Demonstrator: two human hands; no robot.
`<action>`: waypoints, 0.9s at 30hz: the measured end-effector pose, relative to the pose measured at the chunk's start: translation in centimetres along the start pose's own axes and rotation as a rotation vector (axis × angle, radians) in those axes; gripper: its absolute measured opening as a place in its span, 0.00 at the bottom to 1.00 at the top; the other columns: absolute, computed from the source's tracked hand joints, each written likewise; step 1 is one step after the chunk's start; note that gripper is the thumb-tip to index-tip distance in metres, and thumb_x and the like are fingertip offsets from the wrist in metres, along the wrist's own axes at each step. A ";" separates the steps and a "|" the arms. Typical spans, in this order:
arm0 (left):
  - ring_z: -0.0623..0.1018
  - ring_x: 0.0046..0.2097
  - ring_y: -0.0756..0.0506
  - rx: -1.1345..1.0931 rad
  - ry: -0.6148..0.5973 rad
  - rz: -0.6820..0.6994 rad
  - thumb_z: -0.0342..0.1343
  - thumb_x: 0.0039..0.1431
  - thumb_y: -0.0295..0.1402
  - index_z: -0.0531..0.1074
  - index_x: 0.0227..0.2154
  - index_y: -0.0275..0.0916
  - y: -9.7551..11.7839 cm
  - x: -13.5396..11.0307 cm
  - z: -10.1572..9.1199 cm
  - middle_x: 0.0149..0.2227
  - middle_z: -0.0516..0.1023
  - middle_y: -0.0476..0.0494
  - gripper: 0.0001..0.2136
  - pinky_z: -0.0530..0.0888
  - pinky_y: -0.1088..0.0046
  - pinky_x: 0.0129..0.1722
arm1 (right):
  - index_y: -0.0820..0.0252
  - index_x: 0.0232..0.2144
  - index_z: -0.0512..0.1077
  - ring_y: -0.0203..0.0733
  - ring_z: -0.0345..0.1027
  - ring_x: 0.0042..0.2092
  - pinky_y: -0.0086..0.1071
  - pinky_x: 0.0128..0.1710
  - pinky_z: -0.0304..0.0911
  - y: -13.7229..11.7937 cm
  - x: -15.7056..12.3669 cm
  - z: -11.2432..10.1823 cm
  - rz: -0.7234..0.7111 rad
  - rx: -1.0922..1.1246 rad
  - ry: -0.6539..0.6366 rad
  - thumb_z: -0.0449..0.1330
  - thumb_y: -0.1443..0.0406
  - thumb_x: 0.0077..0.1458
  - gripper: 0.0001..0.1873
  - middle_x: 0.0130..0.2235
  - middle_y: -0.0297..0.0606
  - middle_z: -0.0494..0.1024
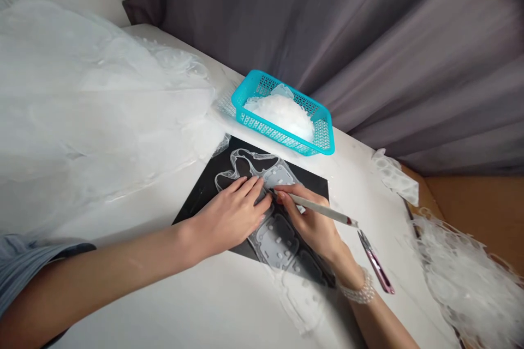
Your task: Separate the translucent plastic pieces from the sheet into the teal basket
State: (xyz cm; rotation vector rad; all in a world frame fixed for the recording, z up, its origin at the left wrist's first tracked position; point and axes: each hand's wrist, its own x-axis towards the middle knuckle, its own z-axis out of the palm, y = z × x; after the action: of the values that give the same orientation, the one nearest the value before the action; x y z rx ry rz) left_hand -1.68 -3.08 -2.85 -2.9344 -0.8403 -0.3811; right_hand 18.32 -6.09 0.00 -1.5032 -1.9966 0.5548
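My left hand (233, 212) lies flat, fingers stretched, on a translucent sheet of clear film (276, 237) with cut-out shapes and small pale raised bits. Under the sheet is a black mat (204, 188). In my right hand (315, 226) is a slim pale tool (323, 209), gripped like a pen, its rear end pointing right. The tool's tip meets the sheet close to my left fingers; its exact kind does not show. Part of the sheet hangs past the mat's near edge onto the white table (184, 305).
A turquoise basket (282, 133) with white pieces (282, 112) stands behind the mat. Small pink-handled snips (375, 263) lie to the right. A large heap of translucent sheets (102, 103) covers the left. Film scraps (466, 283) pile up at the right edge, before a grey curtain (266, 11).
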 end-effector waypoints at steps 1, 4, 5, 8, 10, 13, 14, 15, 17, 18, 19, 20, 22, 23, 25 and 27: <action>0.70 0.62 0.34 0.001 0.001 -0.002 0.42 0.70 0.33 0.68 0.57 0.32 0.0 0.0 0.0 0.61 0.69 0.24 0.19 0.67 0.56 0.60 | 0.60 0.42 0.76 0.41 0.77 0.37 0.35 0.37 0.71 0.0 0.1 0.1 -0.020 -0.019 0.005 0.53 0.64 0.66 0.11 0.38 0.42 0.82; 0.70 0.62 0.34 0.009 0.003 -0.005 0.42 0.70 0.33 0.69 0.56 0.32 0.1 0.0 0.1 0.61 0.69 0.24 0.19 0.67 0.56 0.59 | 0.60 0.42 0.75 0.41 0.76 0.37 0.34 0.37 0.71 -0.3 0.4 0.6 -0.096 -0.081 0.022 0.53 0.66 0.66 0.11 0.38 0.41 0.81; 0.70 0.62 0.34 0.012 0.004 -0.006 0.41 0.70 0.33 0.69 0.56 0.32 0.1 0.0 0.1 0.60 0.69 0.24 0.18 0.67 0.56 0.59 | 0.60 0.42 0.75 0.41 0.76 0.36 0.34 0.36 0.71 -0.4 0.4 0.7 -0.114 -0.104 0.029 0.53 0.67 0.66 0.10 0.37 0.41 0.81; 0.70 0.62 0.33 0.018 0.001 -0.007 0.42 0.70 0.32 0.70 0.55 0.32 0.1 -0.1 0.1 0.60 0.70 0.24 0.18 0.67 0.55 0.60 | 0.60 0.42 0.74 0.41 0.77 0.36 0.35 0.36 0.72 -0.7 -0.2 0.8 -0.125 -0.154 0.048 0.53 0.68 0.66 0.10 0.37 0.42 0.81; 0.70 0.62 0.33 0.031 -0.003 -0.007 0.42 0.70 0.32 0.69 0.56 0.32 0.1 -0.2 0.1 0.61 0.69 0.24 0.18 0.66 0.54 0.60 | 0.59 0.42 0.74 0.43 0.78 0.40 0.36 0.40 0.74 -0.9 -1.0 0.6 -0.115 -0.163 0.051 0.53 0.69 0.66 0.10 0.41 0.43 0.81; 0.69 0.62 0.32 0.073 -0.013 0.014 0.45 0.68 0.31 0.68 0.57 0.32 0.2 -0.3 0.1 0.61 0.69 0.24 0.18 0.66 0.54 0.59 | 0.59 0.43 0.72 0.45 0.78 0.48 0.38 0.45 0.75 -0.7 -2.2 0.2 -0.130 -0.181 0.059 0.53 0.72 0.65 0.10 0.45 0.45 0.81; 0.69 0.62 0.32 0.089 -0.019 0.027 0.45 0.68 0.30 0.68 0.57 0.31 0.3 -0.3 0.0 0.61 0.68 0.23 0.18 0.66 0.54 0.59 | 0.59 0.43 0.72 0.45 0.77 0.49 0.38 0.45 0.76 -0.5 -2.4 0.2 -0.151 -0.193 0.060 0.53 0.72 0.64 0.10 0.45 0.45 0.81; 0.69 0.63 0.31 0.103 -0.027 0.041 0.46 0.67 0.29 0.68 0.57 0.31 0.3 -0.3 0.0 0.61 0.68 0.23 0.18 0.66 0.54 0.59 | 0.59 0.44 0.71 0.45 0.77 0.50 0.38 0.46 0.76 -0.2 -2.5 0.4 -0.183 -0.208 0.060 0.53 0.73 0.64 0.10 0.45 0.46 0.81; 0.68 0.63 0.31 0.123 -0.044 0.054 0.46 0.66 0.28 0.68 0.57 0.30 0.3 -0.3 -0.1 0.61 0.68 0.22 0.18 0.66 0.54 0.60 | 0.60 0.46 0.71 0.46 0.75 0.53 0.38 0.48 0.75 0.5 -2.4 0.9 -0.268 -0.248 0.054 0.53 0.74 0.64 0.12 0.45 0.47 0.81; 0.68 0.63 0.31 0.127 -0.045 0.055 0.46 0.66 0.28 0.69 0.56 0.30 0.3 -0.3 -0.1 0.61 0.68 0.23 0.18 0.66 0.54 0.60 | 0.60 0.48 0.70 0.46 0.74 0.54 0.38 0.49 0.75 0.8 -2.2 1.2 -0.305 -0.272 0.050 0.53 0.74 0.64 0.13 0.45 0.48 0.80; 0.68 0.63 0.31 0.126 -0.043 0.052 0.45 0.67 0.28 0.69 0.56 0.30 0.3 -0.3 -0.1 0.61 0.68 0.23 0.18 0.65 0.54 0.60 | 0.60 0.49 0.70 0.46 0.73 0.55 0.38 0.50 0.74 1.1 -2.0 1.5 -0.331 -0.295 0.046 0.52 0.74 0.64 0.13 0.45 0.48 0.80; 0.69 0.63 0.32 0.118 -0.036 0.043 0.44 0.67 0.29 0.69 0.55 0.30 0.3 -0.3 -0.1 0.61 0.69 0.23 0.18 0.65 0.53 0.60 | 0.60 0.50 0.70 0.46 0.73 0.56 0.39 0.50 0.74 1.3 -1.9 1.7 -0.344 -0.316 0.042 0.52 0.74 0.65 0.14 0.45 0.48 0.80; 0.69 0.62 0.32 0.089 -0.026 0.017 0.42 0.69 0.32 0.68 0.56 0.31 0.2 -0.3 -0.1 0.61 0.69 0.25 0.19 0.65 0.53 0.60 | 0.60 0.51 0.69 0.45 0.74 0.54 0.39 0.50 0.74 1.6 -1.6 2.1 -0.328 -0.334 0.046 0.52 0.74 0.65 0.15 0.46 0.49 0.79; 0.69 0.62 0.33 0.072 -0.025 0.004 0.40 0.70 0.33 0.67 0.57 0.31 0.2 -0.3 -0.1 0.61 0.69 0.25 0.19 0.65 0.52 0.60 | 0.60 0.52 0.70 0.45 0.75 0.52 0.39 0.49 0.75 1.5 -1.5 2.1 -0.306 -0.327 0.058 0.52 0.73 0.65 0.15 0.47 0.49 0.78; 0.68 0.62 0.33 0.051 -0.033 -0.014 0.37 0.71 0.34 0.66 0.59 0.30 0.2 -0.3 -0.2 0.61 0.69 0.27 0.21 0.65 0.51 0.60 | 0.60 0.51 0.71 0.44 0.75 0.50 0.39 0.49 0.74 1.4 -1.2 2.2 -0.264 -0.288 0.086 0.53 0.72 0.65 0.15 0.49 0.50 0.77; 0.68 0.62 0.33 0.047 -0.045 -0.026 0.36 0.71 0.34 0.66 0.59 0.30 0.3 -0.3 -0.3 0.61 0.69 0.27 0.22 0.65 0.51 0.60 | 0.61 0.51 0.71 0.45 0.74 0.53 0.42 0.52 0.72 1.2 -1.0 2.1 -0.246 -0.248 0.081 0.52 0.72 0.65 0.14 0.51 0.50 0.77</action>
State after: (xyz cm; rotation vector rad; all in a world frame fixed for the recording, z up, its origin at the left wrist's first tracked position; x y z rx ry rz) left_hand -1.82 -3.49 -2.62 -2.9022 -0.8813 -0.2939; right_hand 18.00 -6.66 -2.56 -1.3640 -2.2065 0.1461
